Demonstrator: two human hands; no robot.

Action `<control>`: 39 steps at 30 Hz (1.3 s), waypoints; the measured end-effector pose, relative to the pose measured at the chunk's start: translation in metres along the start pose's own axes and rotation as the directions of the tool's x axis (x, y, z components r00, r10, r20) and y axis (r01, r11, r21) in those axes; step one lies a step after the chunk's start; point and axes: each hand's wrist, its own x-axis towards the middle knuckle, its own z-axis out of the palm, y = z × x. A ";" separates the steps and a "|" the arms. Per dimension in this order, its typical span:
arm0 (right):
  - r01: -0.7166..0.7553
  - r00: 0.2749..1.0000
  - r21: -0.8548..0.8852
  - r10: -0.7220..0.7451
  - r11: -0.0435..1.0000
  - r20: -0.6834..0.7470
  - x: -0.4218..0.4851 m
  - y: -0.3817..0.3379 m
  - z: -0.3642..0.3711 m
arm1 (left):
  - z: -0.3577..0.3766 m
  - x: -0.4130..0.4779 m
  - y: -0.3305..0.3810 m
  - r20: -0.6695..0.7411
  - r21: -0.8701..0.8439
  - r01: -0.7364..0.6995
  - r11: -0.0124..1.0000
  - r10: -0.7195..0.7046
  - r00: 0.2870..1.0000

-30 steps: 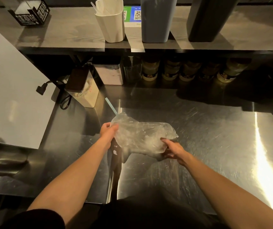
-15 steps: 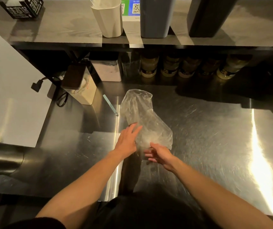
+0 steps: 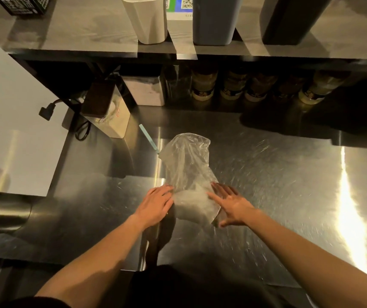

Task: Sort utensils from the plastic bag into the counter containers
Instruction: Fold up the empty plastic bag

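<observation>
A clear plastic bag [image 3: 188,170] lies lengthwise on the steel counter [image 3: 278,185], looking flat and crumpled. My left hand [image 3: 155,205] presses its near left edge with straight fingers. My right hand [image 3: 230,204] lies flat on the bag's near right corner, fingers spread. A light blue utensil [image 3: 148,138] rests on the counter just beyond the bag's far left corner. On the upper shelf stand a white container [image 3: 147,18], a grey-blue container [image 3: 213,18] and a black container [image 3: 289,18].
A white box with a dark lid [image 3: 108,112] and a black cable with plug [image 3: 46,111] sit at the back left. Several jars [image 3: 204,87] line the dark recess under the shelf. A white appliance lid [image 3: 6,112] fills the left side.
The bag went from being held crumpled off the counter to lying lengthwise on it. Both hands let go and now press flat on its near end.
</observation>
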 end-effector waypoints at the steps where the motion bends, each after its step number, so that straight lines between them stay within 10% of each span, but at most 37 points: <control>1: -0.011 0.999 0.006 0.011 1.000 -0.051 0.001 0.002 0.000 | -0.003 -0.002 -0.004 -0.002 -0.012 -0.007 1.000 0.007 1.000; 8: 0.058 0.978 -0.104 -0.078 0.993 -0.195 0.018 0.007 -0.008 | -0.009 -0.008 -0.029 -0.058 0.141 -0.187 0.972 0.196 0.979; 15: 0.252 0.923 -0.155 -0.285 0.955 -0.257 0.022 0.014 0.000 | 0.008 0.015 -0.039 0.185 0.238 -0.287 0.928 0.246 0.951; 19: 0.217 0.965 0.239 -0.171 0.946 -0.198 0.002 0.003 -0.032 | 0.005 0.018 -0.037 -0.032 -0.066 -0.124 0.990 0.122 0.992; 22: 0.126 0.956 0.638 0.078 0.760 -0.282 0.004 -0.008 -0.057 | -0.003 0.024 -0.030 -0.061 -0.402 0.113 0.909 -0.150 0.987; 27: -0.240 0.886 0.930 0.454 0.279 0.092 0.052 0.003 -0.059 | -0.021 0.048 -0.018 0.061 -0.513 0.471 0.718 -0.517 0.854; 39: -0.293 0.688 0.778 0.687 0.555 -0.231 0.056 -0.014 -0.029 | -0.023 0.075 -0.008 -0.001 -0.392 0.608 0.690 -0.661 0.750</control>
